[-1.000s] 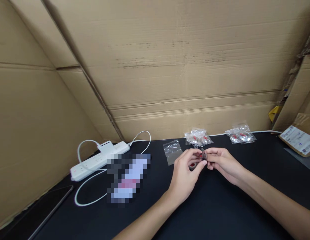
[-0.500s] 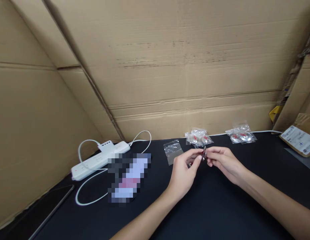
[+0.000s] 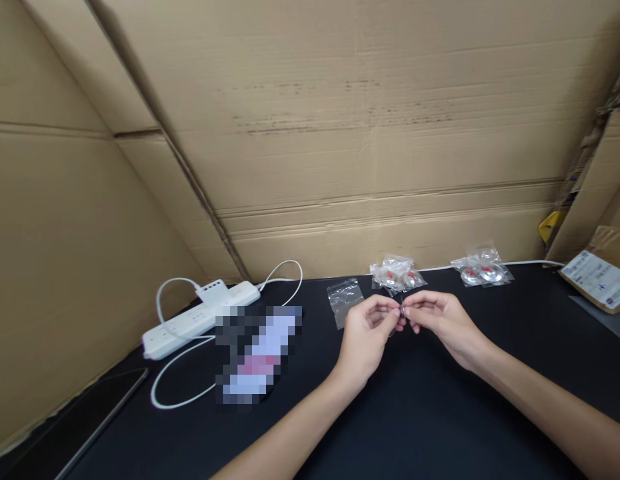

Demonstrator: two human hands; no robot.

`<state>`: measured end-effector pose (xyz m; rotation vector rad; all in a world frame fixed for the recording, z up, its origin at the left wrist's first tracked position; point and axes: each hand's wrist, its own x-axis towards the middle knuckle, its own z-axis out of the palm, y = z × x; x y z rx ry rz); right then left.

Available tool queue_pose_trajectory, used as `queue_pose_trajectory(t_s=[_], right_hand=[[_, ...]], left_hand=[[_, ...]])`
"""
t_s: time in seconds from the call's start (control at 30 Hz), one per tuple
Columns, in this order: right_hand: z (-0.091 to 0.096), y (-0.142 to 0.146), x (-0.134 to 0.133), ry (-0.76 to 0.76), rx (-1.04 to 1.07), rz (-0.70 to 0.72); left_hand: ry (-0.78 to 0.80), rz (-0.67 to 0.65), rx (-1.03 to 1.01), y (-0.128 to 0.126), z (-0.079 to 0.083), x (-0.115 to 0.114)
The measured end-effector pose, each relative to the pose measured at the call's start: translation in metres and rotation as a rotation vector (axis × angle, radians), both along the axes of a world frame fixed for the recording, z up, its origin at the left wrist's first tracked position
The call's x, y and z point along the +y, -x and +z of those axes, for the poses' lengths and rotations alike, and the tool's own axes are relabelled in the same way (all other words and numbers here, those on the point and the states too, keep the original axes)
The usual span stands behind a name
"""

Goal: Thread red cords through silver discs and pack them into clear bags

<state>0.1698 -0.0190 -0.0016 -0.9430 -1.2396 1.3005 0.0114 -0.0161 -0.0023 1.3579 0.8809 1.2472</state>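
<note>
My left hand (image 3: 366, 333) and my right hand (image 3: 440, 321) meet fingertip to fingertip over the black table (image 3: 430, 413), both pinched on a small clear round part (image 3: 402, 311) seen nearly edge-on between them. Just behind the hands lies a clear bag of similar parts with red marks (image 3: 397, 275). An empty clear zip bag (image 3: 344, 300) lies flat to the left of my left hand. A second bag of parts (image 3: 481, 269) lies further right.
A white power strip (image 3: 195, 319) with a looped white cable sits at the left, beside a blurred-out object (image 3: 257, 357). A dark tablet (image 3: 85, 420) lies at the near left edge. Cardboard walls surround the table; a labelled cardboard box (image 3: 597, 275) stands at the right.
Both hands have lifted slightly and drawn their fingertips together. The small clear part has turned from facing me to nearly edge-on between the fingers.
</note>
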Motion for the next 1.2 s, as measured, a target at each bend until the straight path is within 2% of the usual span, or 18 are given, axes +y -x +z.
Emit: queue_pose_trajectory(t_s=[0.13,0.2,0.4,0.6,0.83,0.93,1.07,1.2], right_hand=[[0.0037,0.0002,-0.0003,-0.103,-0.065,-0.061],[0.0031,0.001,-0.0007,-0.11,-0.069,-0.042],[-0.0024,0.0034,-0.0009,-0.065,-0.04,0.089],[-0.0023,0.0017,0.0014,-0.05,-0.005,0.055],[0.0051,-0.0009,-0.0023,0.061,0.089,0.062],[0.0052,-0.0024,-0.0019,0.123,0.183,0.13],[0.0015,-0.0038,-0.0005,0.267,0.368,0.312],[0.0012,-0.0057,-0.0018,0.345,0.401,0.476]], left_hand=[[0.088,-0.005,-0.055,0.0007,0.0053,-0.0013],[0.113,-0.025,-0.081,0.0006,0.0059,-0.0018],[0.128,-0.054,-0.106,0.0005,0.0044,-0.0011],[0.117,-0.032,-0.086,0.0033,0.007,0.0011],[0.108,-0.036,-0.077,0.0047,0.0087,0.0027],[0.109,-0.038,-0.068,0.0045,0.008,0.0033],[0.124,-0.074,-0.061,0.004,0.007,0.0025],[0.119,-0.097,-0.081,0.0041,0.0078,0.0015]])
